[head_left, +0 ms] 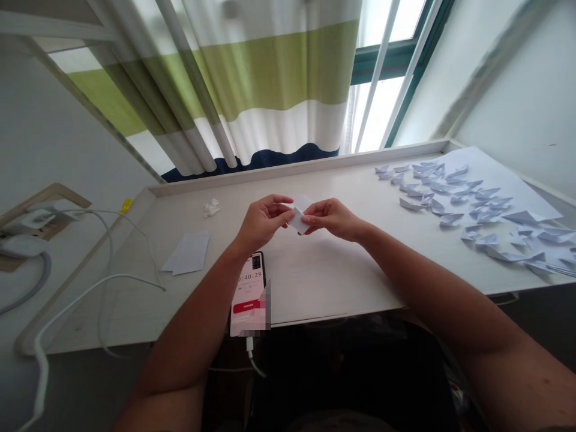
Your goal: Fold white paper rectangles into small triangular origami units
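Left grip (264, 221) and right grip (332, 216) flank pinched paper (297, 225).

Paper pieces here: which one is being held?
The small folded paper, pinched between the left hand and right hand; paper sheets and paper boats lie untouched.

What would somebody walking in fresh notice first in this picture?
Probably the crowd of folded white paper boats spread over the right side of the white desk. Next, the left hand and right hand at the centre, holding a small folded paper between them. Behind, the curtain with its broad green band stands out beside the bright window.
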`<action>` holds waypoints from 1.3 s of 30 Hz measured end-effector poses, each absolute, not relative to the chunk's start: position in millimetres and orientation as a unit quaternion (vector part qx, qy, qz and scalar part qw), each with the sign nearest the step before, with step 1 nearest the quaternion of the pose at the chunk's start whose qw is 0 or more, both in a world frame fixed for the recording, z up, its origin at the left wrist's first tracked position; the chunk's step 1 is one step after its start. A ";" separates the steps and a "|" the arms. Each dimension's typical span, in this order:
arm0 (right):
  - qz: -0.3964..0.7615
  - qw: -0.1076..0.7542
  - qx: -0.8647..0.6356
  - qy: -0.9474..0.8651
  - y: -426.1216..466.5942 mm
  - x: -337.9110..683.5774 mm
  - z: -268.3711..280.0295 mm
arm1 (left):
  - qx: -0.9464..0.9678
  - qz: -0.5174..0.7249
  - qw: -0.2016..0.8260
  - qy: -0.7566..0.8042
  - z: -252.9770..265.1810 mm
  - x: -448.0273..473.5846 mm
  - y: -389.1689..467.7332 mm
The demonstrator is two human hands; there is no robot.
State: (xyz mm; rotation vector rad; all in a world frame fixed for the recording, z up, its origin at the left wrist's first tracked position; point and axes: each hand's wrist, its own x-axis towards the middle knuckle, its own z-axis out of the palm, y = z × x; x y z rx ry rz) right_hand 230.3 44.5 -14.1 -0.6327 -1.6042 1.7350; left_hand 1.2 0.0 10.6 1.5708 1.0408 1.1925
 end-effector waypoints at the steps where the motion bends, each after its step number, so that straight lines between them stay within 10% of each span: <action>1: 0.660 0.363 -0.247 -0.610 44.1 228.7 -14.7 | 0.627 0.481 0.446 0.421 11.0 1.1 0.2; 27: 0.407 0.478 -0.341 -0.700 19.9 207.9 -18.9 | 0.573 0.517 0.444 0.455 9.3 15.0 -5.3; 39: 0.594 0.437 -0.259 -0.624 30.4 218.3 -12.0 | 0.626 0.454 0.444 0.453 21.0 3.0 -6.9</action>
